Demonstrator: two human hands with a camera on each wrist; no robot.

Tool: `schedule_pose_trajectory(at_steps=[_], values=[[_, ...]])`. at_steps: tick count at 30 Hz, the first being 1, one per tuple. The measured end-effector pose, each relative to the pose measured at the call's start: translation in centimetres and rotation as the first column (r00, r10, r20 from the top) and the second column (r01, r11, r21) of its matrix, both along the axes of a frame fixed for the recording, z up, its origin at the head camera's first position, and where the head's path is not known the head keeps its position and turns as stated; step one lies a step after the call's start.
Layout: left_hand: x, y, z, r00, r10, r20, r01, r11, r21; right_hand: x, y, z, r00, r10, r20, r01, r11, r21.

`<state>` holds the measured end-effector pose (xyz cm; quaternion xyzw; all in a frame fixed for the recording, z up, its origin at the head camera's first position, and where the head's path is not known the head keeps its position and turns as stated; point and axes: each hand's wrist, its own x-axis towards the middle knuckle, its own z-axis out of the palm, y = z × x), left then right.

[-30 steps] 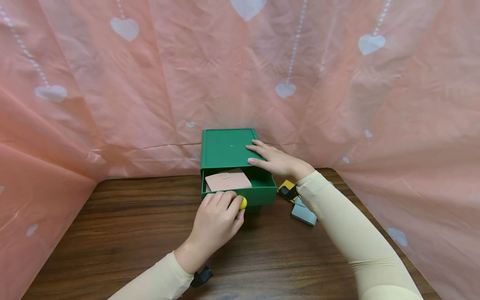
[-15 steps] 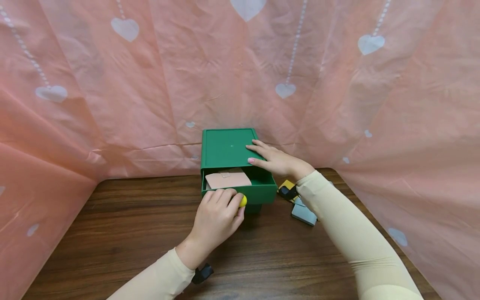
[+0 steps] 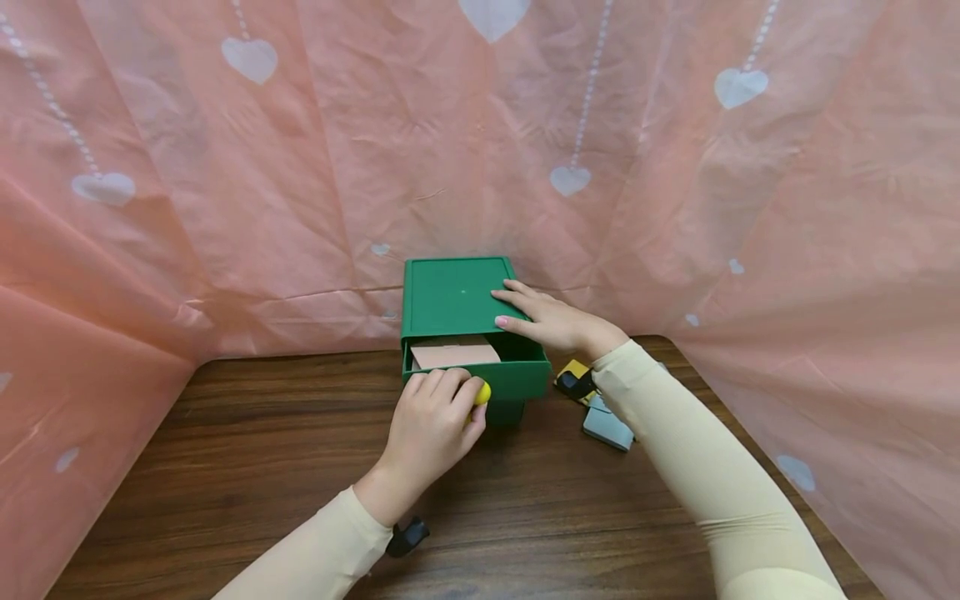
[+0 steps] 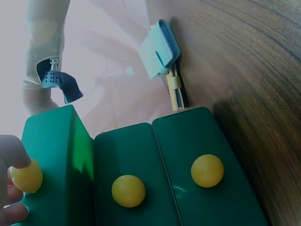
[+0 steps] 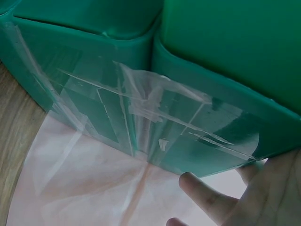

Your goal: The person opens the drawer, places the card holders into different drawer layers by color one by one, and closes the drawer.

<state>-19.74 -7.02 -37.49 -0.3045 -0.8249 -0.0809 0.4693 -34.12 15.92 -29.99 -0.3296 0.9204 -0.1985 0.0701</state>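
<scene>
While left hand [image 3: 431,427] pinches yellow knob [image 3: 484,392] — right hand [image 3: 558,322], fingers spread, against green cabinet [image 3: 453,296].

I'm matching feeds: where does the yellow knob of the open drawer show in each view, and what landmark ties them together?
Head: yellow knob below the picture's centre, held by the left hand.
Left wrist: yellow knob near the left edge, below mid-height.
Right wrist: not in it.
Shared landmark: the green drawer unit, visible in all three.
</scene>
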Motion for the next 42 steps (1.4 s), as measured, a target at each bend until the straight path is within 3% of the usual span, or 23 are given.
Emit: schedule_pose_trajectory(at_steps=[24, 42], values=[[-2.5, -0.4, 0.2, 0.999, 0.026, 0.042, -0.025, 1.000, -0.012, -0.1, 0.0, 0.3, 0.999, 0.023, 0.045, -0.023, 1.000, 0.010], [-3.7, -0.5, 0.1, 0.996, 0.036, 0.083, -0.036, 0.999, 0.006, 0.1, -0.1, 0.7, 0.997, 0.019, 0.073, -0.019, 1.000, 0.006]])
